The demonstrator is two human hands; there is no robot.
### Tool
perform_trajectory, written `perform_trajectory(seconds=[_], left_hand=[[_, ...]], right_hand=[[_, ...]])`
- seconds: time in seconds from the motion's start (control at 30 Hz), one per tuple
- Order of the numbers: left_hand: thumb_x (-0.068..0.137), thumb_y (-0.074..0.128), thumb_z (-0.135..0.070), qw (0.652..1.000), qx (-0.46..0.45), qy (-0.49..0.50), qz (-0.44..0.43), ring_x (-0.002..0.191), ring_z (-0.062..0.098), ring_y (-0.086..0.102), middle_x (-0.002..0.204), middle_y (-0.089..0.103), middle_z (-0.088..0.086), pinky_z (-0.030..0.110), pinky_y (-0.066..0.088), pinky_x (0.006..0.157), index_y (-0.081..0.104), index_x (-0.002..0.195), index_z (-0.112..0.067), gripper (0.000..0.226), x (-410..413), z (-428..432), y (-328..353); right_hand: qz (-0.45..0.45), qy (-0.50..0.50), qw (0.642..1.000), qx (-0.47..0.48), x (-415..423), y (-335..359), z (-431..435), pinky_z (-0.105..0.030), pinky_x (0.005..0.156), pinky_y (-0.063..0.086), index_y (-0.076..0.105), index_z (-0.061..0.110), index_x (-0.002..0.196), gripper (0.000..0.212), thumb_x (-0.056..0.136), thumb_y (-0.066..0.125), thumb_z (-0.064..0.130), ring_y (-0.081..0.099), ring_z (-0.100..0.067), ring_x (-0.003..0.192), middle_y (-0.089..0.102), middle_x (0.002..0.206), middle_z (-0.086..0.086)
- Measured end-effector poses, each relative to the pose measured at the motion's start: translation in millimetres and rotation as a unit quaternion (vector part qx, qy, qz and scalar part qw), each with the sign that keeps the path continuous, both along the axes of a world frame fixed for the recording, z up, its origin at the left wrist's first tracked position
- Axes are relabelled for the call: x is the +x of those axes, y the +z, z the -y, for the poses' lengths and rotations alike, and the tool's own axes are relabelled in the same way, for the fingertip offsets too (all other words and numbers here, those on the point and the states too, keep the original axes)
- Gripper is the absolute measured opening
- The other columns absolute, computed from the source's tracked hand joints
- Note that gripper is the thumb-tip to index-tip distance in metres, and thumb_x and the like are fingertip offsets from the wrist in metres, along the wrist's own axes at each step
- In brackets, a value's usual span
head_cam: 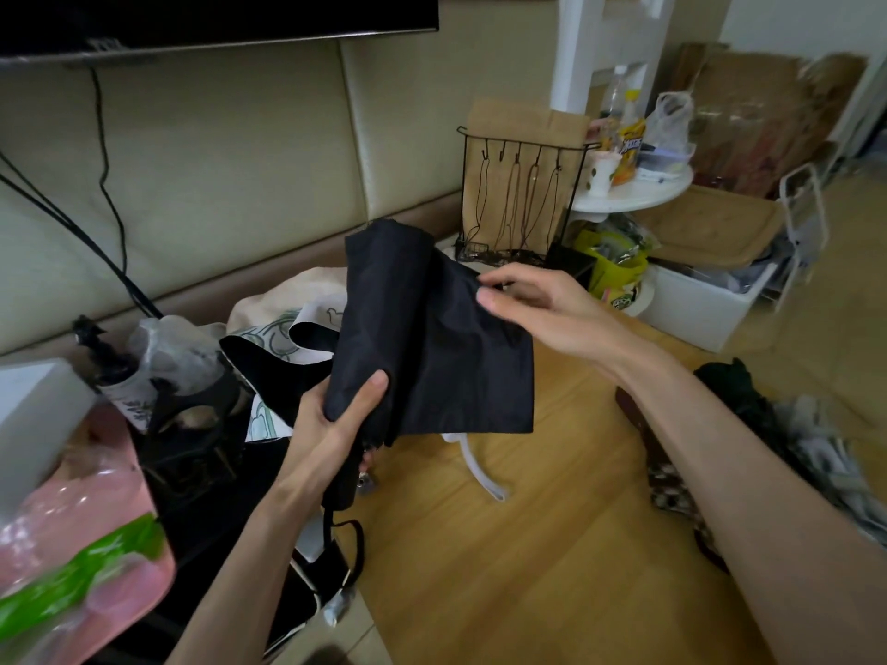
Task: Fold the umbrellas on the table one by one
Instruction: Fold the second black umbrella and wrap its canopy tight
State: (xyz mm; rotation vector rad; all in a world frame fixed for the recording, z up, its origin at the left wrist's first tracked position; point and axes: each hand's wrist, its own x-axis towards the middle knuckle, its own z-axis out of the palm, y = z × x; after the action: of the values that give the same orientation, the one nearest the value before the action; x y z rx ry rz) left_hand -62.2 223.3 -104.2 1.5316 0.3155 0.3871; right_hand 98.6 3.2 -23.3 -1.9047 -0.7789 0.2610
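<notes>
A black collapsed umbrella (422,338) is held up over the wooden table (504,568), its canopy half wrapped round the shaft. My left hand (331,424) grips the lower part of the bundle, thumb across the fabric; the black handle and wrist strap hang below it. My right hand (533,304) pinches the upper right edge of a loose canopy flap. Behind lies a second umbrella (278,348), white with green print and a black underside, spread loosely on the table's left.
A black wire rack (518,204) with a paper bag stands at the table's far edge. Black bags and a pump bottle (115,371) crowd the left. A pink plastic bag (81,530) lies front left. Dark cloth (749,400) lies right. A round white side table (633,189) stands behind.
</notes>
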Motion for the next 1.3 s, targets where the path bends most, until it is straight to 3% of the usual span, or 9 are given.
perform_trajectory(seconds=[0.1, 0.2, 0.33, 0.43, 0.57, 0.7, 0.93, 1.13, 1.3], left_hand=[[0.081, 0.079, -0.055, 1.000, 0.005, -0.001, -0.010, 0.044, 0.024, 0.046, 0.056, 0.052, 0.010, 0.028, 0.040, 0.039, 0.056, 0.094, -0.007, 0.055, 1.0, -1.5, -1.9], [0.074, 0.081, -0.063, 1.000, 0.010, -0.012, -0.010, 0.044, 0.024, 0.046, 0.058, 0.054, 0.009, 0.029, 0.041, 0.040, 0.058, 0.096, -0.007, 0.064, 1.1, -1.8, -3.0], [0.086, 0.081, -0.055, 1.000, 0.027, -0.004, -0.014, 0.051, 0.029, 0.047, 0.059, 0.056, 0.009, 0.029, 0.041, 0.040, 0.060, 0.098, -0.006, 0.054, 1.4, 0.9, -2.5], [0.083, 0.075, -0.050, 0.999, 0.031, -0.003, -0.021, 0.056, 0.033, 0.047, 0.061, 0.058, 0.008, 0.030, 0.041, 0.041, 0.061, 0.101, -0.005, 0.050, 1.3, 2.4, -1.9], [0.083, 0.075, -0.050, 0.999, 0.038, -0.012, -0.029, 0.052, 0.028, 0.046, 0.060, 0.056, 0.007, 0.029, 0.041, 0.041, 0.061, 0.100, -0.006, 0.049, 0.7, 3.7, -2.4], [0.084, 0.074, -0.048, 0.998, 0.042, -0.024, -0.033, 0.044, 0.023, 0.043, 0.055, 0.053, 0.005, 0.028, 0.039, 0.040, 0.057, 0.095, -0.007, 0.045, 2.3, 6.8, -3.5], [0.084, 0.075, -0.049, 0.998, 0.038, -0.023, -0.034, 0.044, 0.023, 0.044, 0.057, 0.055, 0.007, 0.029, 0.041, 0.041, 0.058, 0.097, -0.008, 0.046, 3.8, 7.0, -5.3], [0.083, 0.074, -0.052, 0.999, 0.025, -0.008, -0.040, 0.041, 0.023, 0.044, 0.057, 0.054, 0.009, 0.029, 0.042, 0.040, 0.057, 0.099, -0.007, 0.050, 4.5, 6.1, -3.3], [0.078, 0.083, -0.060, 0.998, -0.013, -0.038, -0.044, 0.041, 0.021, 0.041, 0.056, 0.050, 0.007, 0.031, 0.043, 0.044, 0.054, 0.098, -0.008, 0.063, 5.5, 6.0, -3.8]], right_hand=[[-0.028, 0.015, 0.999, -0.038, 4.3, 8.2, 0.0, -0.017, 0.099, 0.047, 0.067, 0.041, 0.126, 0.028, 0.113, 0.046, 0.028, 0.058, -0.001, 0.129, 0.063, 0.133, 0.022], [0.017, 0.081, 0.991, -0.104, 7.7, 11.8, 3.4, -0.027, 0.108, 0.051, 0.057, 0.032, 0.146, 0.042, 0.110, 0.051, 0.011, 0.061, 0.001, 0.128, 0.064, 0.140, 0.015], [0.049, 0.110, 0.984, -0.130, 6.6, 3.4, 3.3, -0.010, 0.096, 0.051, 0.060, 0.024, 0.137, 0.036, 0.105, 0.060, 0.007, 0.059, 0.026, 0.101, 0.062, 0.120, 0.028], [0.068, 0.109, 0.984, -0.122, 12.1, -12.0, 3.1, -0.030, 0.111, 0.050, 0.070, 0.011, 0.133, 0.031, 0.103, 0.063, 0.004, 0.064, 0.003, 0.121, 0.071, 0.130, 0.012], [0.053, 0.146, 0.979, -0.133, 7.3, -16.6, 5.4, -0.017, 0.114, 0.042, 0.056, 0.024, 0.147, 0.051, 0.104, 0.056, -0.003, 0.052, 0.009, 0.132, 0.058, 0.139, 0.025], [-0.004, 0.191, 0.967, -0.166, 10.2, -22.0, 7.1, -0.028, 0.119, 0.043, 0.056, 0.021, 0.150, 0.043, 0.111, 0.047, 0.006, 0.052, -0.001, 0.139, 0.059, 0.149, 0.013], [0.043, 0.115, 0.989, -0.081, 5.6, -27.8, 16.1, -0.010, 0.096, 0.048, 0.075, 0.014, 0.118, 0.022, 0.104, 0.061, 0.003, 0.067, 0.003, 0.113, 0.074, 0.119, 0.009], [0.112, -0.084, 0.985, 0.097, 6.1, -41.5, 30.1, -0.021, 0.097, 0.054, 0.076, 0.018, 0.109, 0.021, 0.099, 0.067, 0.002, 0.066, -0.012, 0.113, 0.067, 0.116, -0.004], [0.082, -0.080, 0.991, 0.074, 2.3, -53.3, 48.3, -0.031, 0.092, 0.054, 0.074, 0.015, 0.106, 0.021, 0.108, 0.054, 0.012, 0.066, -0.014, 0.103, 0.071, 0.103, 0.002]])
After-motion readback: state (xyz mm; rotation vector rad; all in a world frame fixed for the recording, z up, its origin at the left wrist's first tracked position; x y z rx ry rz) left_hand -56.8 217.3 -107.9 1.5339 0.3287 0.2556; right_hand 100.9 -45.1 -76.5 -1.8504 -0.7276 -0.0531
